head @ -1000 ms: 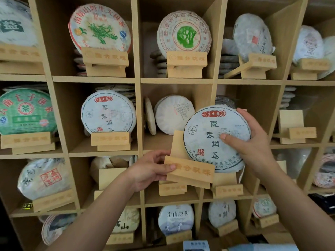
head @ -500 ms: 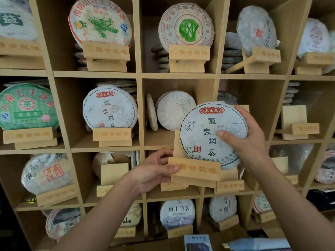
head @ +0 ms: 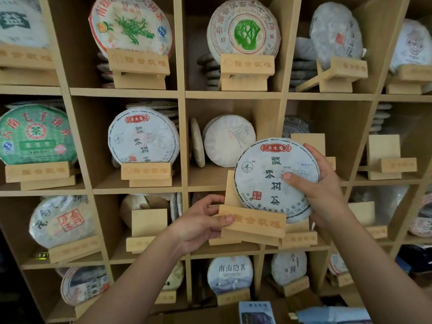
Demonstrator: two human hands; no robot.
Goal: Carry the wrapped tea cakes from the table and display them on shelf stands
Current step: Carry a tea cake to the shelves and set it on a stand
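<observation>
A round tea cake in white paper with a red label and black characters sits upright in a small wooden stand. My left hand grips the stand's left end, thumb on its front lip. My right hand holds the cake's right edge, thumb across its face. Both are held in front of the wooden shelf grid, before the middle cell where two plain wrapped cakes lean.
Many cells hold cakes on stands, such as a matching white cake on the left and a green one. Bare stands wait in the right cells and another one sits lower left. A blue box lies below.
The stand and cake have risen slightly and shifted left toward the middle cell, with both hands keeping the same hold.
</observation>
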